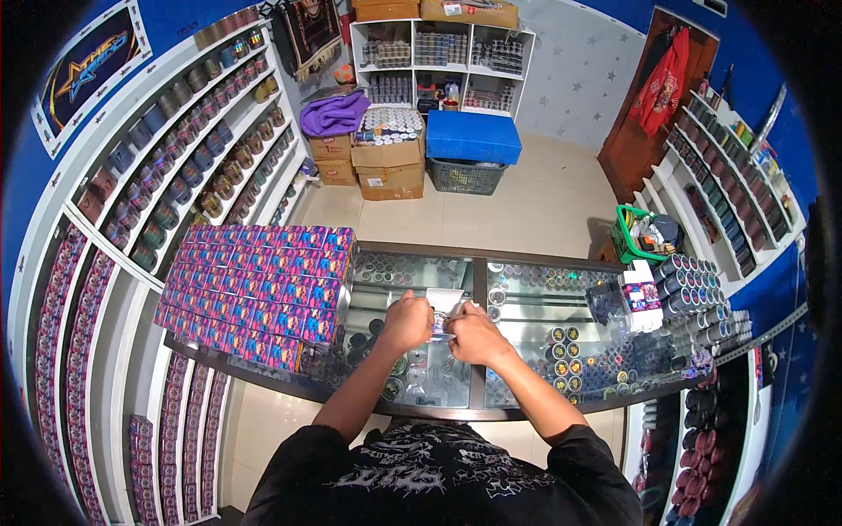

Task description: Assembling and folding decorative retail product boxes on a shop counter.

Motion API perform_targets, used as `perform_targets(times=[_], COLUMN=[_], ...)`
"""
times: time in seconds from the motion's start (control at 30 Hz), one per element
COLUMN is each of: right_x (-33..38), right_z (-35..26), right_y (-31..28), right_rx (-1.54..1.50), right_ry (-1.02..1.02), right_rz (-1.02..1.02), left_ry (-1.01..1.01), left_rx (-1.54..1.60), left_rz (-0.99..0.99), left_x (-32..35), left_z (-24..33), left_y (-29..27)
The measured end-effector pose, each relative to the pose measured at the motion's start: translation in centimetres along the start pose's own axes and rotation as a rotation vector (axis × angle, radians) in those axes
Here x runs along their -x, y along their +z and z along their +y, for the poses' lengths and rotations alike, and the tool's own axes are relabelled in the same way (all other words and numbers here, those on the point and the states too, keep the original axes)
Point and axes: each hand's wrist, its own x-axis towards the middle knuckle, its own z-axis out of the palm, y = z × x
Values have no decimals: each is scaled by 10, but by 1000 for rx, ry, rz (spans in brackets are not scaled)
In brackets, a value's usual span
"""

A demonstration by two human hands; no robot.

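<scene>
Above the middle of a glass-topped display counter (479,386), both of my hands are closed around a small box (445,302) with a white flap standing up. My left hand (407,323) grips its left side, fingers curled. On the other side, my right hand (479,336) pinches the near right part of it. My fingers cover most of the box, so its printed face barely shows. A large stack of pink, blue and purple printed boxes (254,285) stands on the counter to my left.
An upright printed box (643,298) stands at the counter's right, beside stacked round containers (688,285). Shelves of jars (189,167) line the left wall. Beyond the counter are cardboard cartons (390,181), a basket under a blue lid (472,140) and a green basket (624,235).
</scene>
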Motion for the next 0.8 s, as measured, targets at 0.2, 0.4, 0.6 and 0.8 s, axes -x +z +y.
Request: perform_targets(times=[0.2,0.4,0.6,0.8], right_x=[-1,0,1,2], right_z=[-10,-11,-15,-14], right_y=[-9,-10,-13,-11], right_rx=[64,72,81,83], right_ry=[-12,57,60,42], right_rz=[-62,-123,-139,-84], left_ry=[-74,69,219,264], left_rx=[-93,41,-12,-115], left_rz=[-91,-55,-75,-132], left_x=[-2,9,19,17], left_z=[1,-6,-1,0], left_y=[3,-2,-12,-15])
